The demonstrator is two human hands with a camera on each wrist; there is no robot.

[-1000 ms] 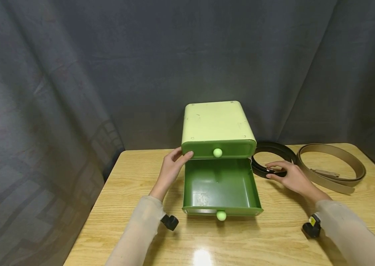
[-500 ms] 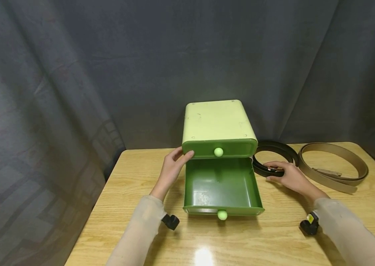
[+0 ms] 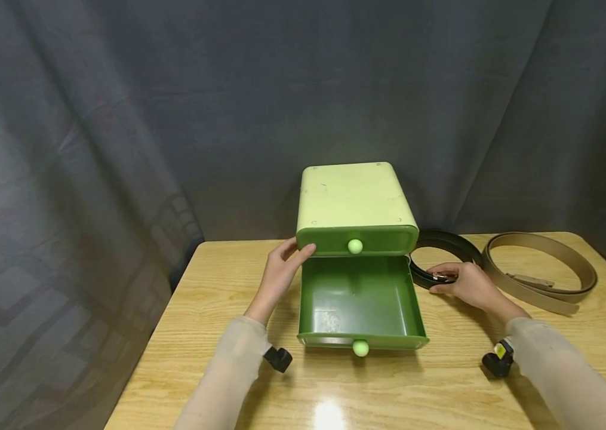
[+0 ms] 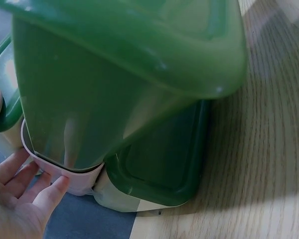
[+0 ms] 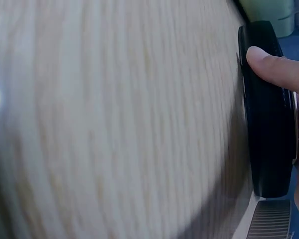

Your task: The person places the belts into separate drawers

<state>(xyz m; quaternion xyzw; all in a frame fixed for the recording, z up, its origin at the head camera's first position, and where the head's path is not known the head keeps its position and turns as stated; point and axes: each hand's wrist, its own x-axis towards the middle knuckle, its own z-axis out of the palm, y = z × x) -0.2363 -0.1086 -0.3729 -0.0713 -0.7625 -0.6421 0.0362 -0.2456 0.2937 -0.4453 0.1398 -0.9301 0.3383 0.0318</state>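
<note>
A cabinet [image 3: 356, 194] with a pale yellow-green top and green drawers stands at the middle back of the table. Its upper drawer [image 3: 324, 242] is closed, and the drawer below [image 3: 329, 342] is pulled out with a bare inside. At the cabinet's left front corner, my left hand [image 3: 277, 276] holds on, thumb on the upper drawer front and fingers [image 4: 50, 194] along the casing. My right hand [image 3: 471, 285] pinches a coiled black belt [image 5: 269, 134] beside its metal buckle [image 3: 442, 277], thumb on the outer face and the other fingers inside the coil, largely hidden.
A coiled tan belt [image 3: 584, 269] lies right of the black one, close to the table's right edge. Another closed green drawer [image 4: 162, 149] shows beneath the pulled-out one in the left wrist view. Behind the wooden table [image 3: 399, 388] hangs a dark grey curtain [image 3: 335, 83].
My right fingers and thumb have closed in on the black belt near its buckle, which has shifted slightly. My left hand stays at the cabinet corner.
</note>
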